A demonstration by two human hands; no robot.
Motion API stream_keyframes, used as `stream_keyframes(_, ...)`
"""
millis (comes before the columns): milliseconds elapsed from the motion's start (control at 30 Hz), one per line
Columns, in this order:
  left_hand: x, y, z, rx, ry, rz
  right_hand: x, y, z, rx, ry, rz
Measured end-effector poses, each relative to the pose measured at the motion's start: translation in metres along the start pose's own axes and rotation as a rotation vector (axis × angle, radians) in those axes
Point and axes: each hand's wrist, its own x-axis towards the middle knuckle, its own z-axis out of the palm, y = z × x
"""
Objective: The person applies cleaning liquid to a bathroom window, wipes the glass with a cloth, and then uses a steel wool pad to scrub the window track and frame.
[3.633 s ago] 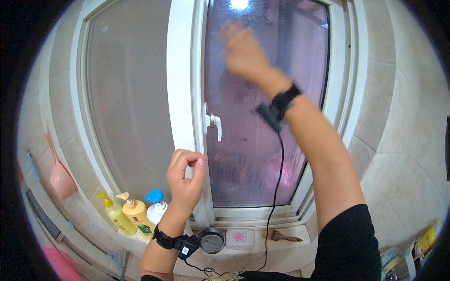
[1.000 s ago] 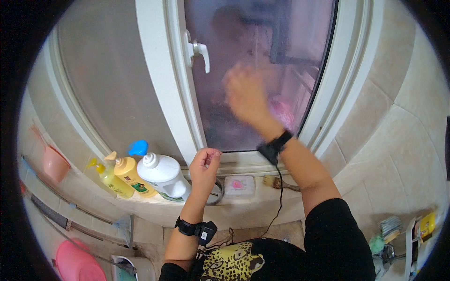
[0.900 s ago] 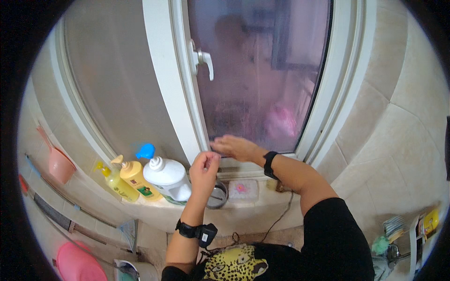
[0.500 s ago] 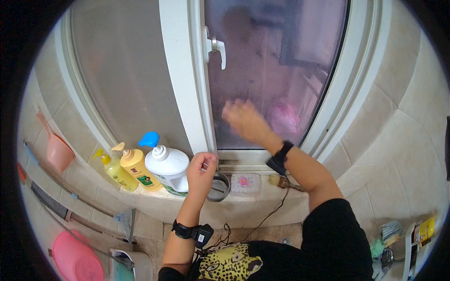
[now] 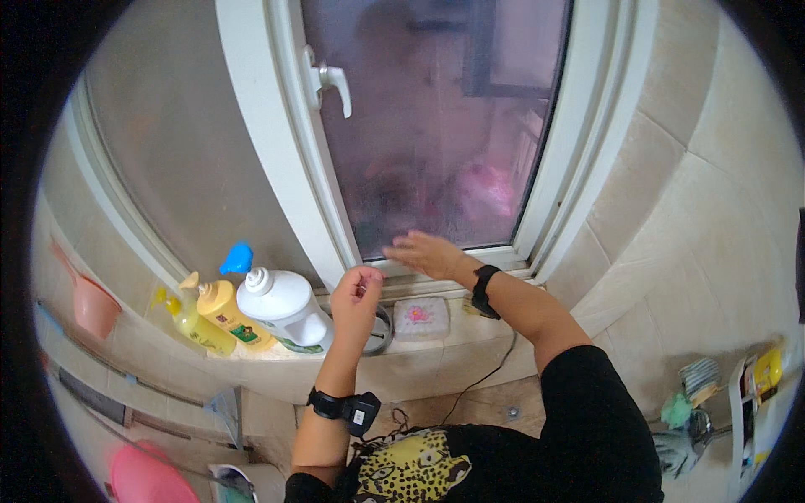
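My left hand [image 5: 357,293] is raised in front of the window frame, above the round dark dish [image 5: 381,329] on the sill. Its fingers are curled in, and whatever they may hold is hidden. My right hand [image 5: 426,254] is stretched out flat near the bottom edge of the window pane [image 5: 436,142], fingers extended and nothing seen in them. Below it on the sill sits a pale soap box with a pink flower [image 5: 422,319]. Partly behind my right wrist is a brush [image 5: 480,307]. Both wrists carry black straps.
Left on the sill [image 5: 436,348] stand a white bottle with a blue pump [image 5: 281,306], a yellow bottle [image 5: 231,314] and a yellow-green pump bottle [image 5: 201,327]. A white handle [image 5: 337,86] juts from the window frame. A pink basin [image 5: 151,474] lies lower left; a shelf [image 5: 742,411] stands right.
My right hand has come down from the pane to its lower edge, its fingers now straighter. My left hand stays curled. The view has shifted, moving the window leftward.
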Motion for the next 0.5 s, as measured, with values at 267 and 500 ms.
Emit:
stream_keyframes(267, -0.006, -0.026, -0.018, -0.033, 0.059, -0.013, 0.006, 0.002, -0.091, -0.610, 0.249, 0.423)
stream_keyframes(500, 0.011, -0.013, 0.010, -0.103, -0.029, -0.072, 0.069, -0.026, -0.040, -0.140, 0.174, 0.127)
